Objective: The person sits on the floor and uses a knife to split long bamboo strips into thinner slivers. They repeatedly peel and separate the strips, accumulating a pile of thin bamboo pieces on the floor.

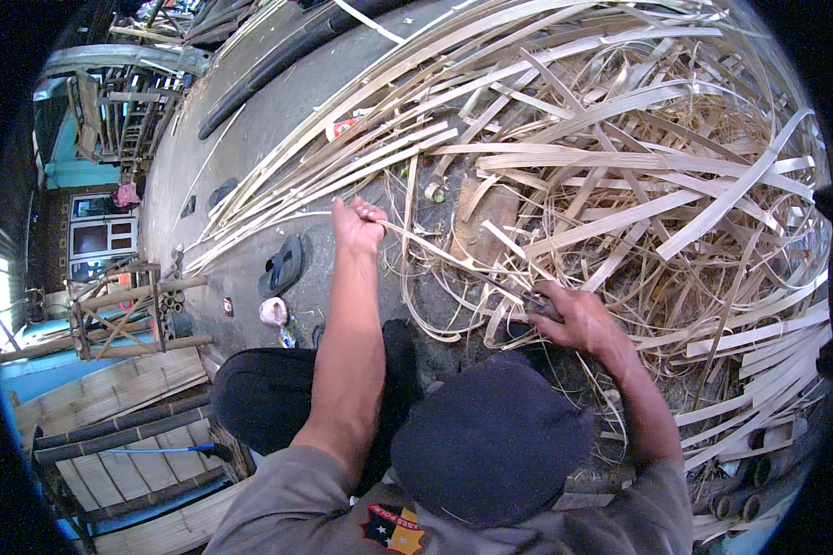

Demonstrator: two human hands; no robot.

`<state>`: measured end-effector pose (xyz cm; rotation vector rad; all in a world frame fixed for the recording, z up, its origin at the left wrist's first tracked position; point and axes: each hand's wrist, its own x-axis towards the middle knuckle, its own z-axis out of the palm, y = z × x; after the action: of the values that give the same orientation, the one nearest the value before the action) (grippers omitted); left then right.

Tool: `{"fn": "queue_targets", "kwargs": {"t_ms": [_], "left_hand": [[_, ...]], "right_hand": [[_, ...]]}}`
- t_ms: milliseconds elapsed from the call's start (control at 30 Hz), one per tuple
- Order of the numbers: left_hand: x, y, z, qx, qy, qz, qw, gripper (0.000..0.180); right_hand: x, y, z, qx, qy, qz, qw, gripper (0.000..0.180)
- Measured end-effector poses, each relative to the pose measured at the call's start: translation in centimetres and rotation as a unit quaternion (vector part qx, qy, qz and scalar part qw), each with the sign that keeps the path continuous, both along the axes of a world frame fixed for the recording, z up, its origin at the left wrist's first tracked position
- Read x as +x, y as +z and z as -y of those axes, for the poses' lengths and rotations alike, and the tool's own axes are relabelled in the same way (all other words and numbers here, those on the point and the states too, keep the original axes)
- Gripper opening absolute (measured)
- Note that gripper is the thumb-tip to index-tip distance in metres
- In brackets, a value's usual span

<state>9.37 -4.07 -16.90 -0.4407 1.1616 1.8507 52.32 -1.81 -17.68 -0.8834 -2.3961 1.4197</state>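
My left hand is closed around a long, thin bamboo strip that runs out past it on both sides. My right hand grips a knife by the handle. Its narrow blade points up and left and lies along the right end of the strip; whether the edge touches it I cannot tell. Just beyond the blade stands a worn wooden block. Thin curled shavings hang and lie between my two hands.
A big tangled heap of bamboo strips covers the right side. More long strips fan out to the left. Near my knee lie a dark sandal and a pinkish-white bundle. A bamboo bench stands at lower left, a dark pole farther off.
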Motion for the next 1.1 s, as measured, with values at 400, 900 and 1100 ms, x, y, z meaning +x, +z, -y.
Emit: {"fn": "queue_targets", "kwargs": {"t_ms": [400,900,1100], "left_hand": [[0.4,5.8,-0.8,0.015,0.174,-0.327,0.929,0.025],[7.7,12.8,-4.6,0.098,0.116,-0.529,0.835,0.041],[11.7,12.5,-5.2,0.161,0.011,-0.508,0.846,0.048]], "right_hand": [[7.1,5.3,-5.9,0.229,-0.09,0.226,0.942,0.036],[-14.7,2.6,4.5,-0.15,-0.232,-0.002,0.961,0.031],[-14.9,0.9,5.0,-0.152,-0.243,0.018,0.958,0.036]]}}
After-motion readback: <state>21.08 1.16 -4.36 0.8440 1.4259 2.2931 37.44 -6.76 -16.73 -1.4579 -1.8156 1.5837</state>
